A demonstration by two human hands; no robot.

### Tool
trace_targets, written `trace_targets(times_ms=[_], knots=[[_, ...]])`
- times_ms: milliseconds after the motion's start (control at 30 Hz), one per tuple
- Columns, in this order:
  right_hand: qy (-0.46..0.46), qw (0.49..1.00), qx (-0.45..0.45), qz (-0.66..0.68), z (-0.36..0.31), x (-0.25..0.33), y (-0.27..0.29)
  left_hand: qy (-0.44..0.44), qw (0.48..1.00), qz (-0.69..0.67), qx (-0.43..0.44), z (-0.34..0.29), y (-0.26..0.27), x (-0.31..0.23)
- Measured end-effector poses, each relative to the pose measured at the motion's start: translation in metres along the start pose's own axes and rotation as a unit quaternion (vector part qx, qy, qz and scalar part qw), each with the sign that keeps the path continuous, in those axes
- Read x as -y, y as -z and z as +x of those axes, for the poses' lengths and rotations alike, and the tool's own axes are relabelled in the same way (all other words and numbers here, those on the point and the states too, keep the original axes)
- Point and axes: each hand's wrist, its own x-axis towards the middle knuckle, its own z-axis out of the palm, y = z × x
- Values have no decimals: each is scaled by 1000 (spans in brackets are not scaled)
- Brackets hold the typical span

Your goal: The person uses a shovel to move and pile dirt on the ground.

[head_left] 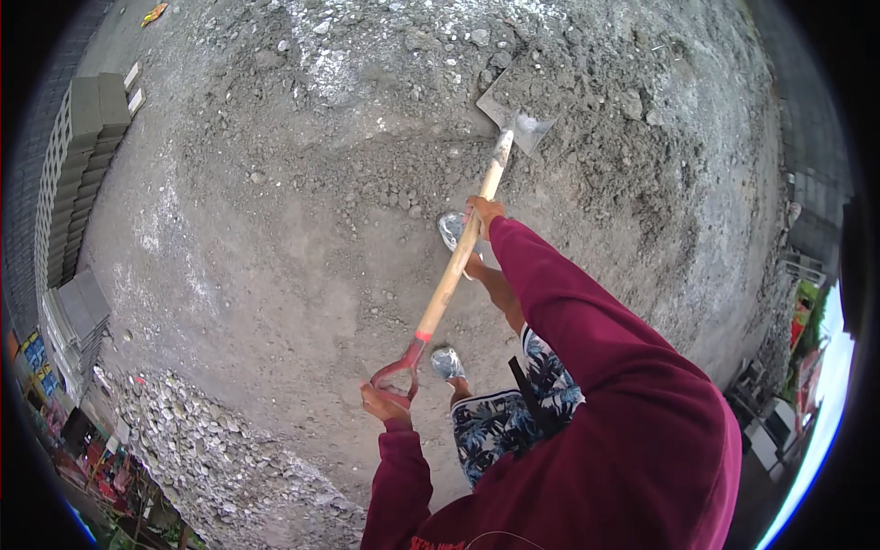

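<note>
A shovel (449,280) with a pale wooden shaft slants across the middle of the view, from near left to far right. My left hand (385,403) is closed round its red D-shaped handle (397,374). Farther up, my right hand (484,213) grips the shaft below the blade. The metal blade (515,117) rests at the edge of a heap of loose grey sand and gravel (605,119), its tip partly hidden by the material. Both of my sleeves are maroon.
My shoes (448,363) stand on packed grey ground beside the shaft. Stacked grey concrete blocks (87,156) and flat slabs (81,307) line the left side. A bank of pebbles (211,449) lies at the near left. A yellow wrapper (154,14) lies at the far left.
</note>
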Motion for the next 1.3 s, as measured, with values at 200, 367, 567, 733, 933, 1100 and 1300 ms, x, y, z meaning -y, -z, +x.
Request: trace_targets(times_ms=[200, 367, 567, 733, 933, 1100, 1300], knots=[[46, 997, -52, 40, -25, 9, 42, 4, 998, 20, 59, -14, 11, -6], [108, 991, -47, 58, -109, 7, 91, 20, 995, -11, 93, -63, 72, 18], [142, 986, -18, 84, -235, -62, 144, -6, 990, -37, 139, -114, 203, 24], [80, 983, 23, 162, -311, -181, 170, -87, 991, -4, 99, -128, 353, 17], [-38, 967, 73, 240, -381, -350, 208, -229, 968, 91, 56, -135, 523, -11], [-90, 924, 72, 366, -375, -470, 319, -323, 916, 180, 154, -190, 535, -15], [-73, 823, -9, 564, -391, -540, 555, -327, 813, 326, 355, -289, 448, 73]])
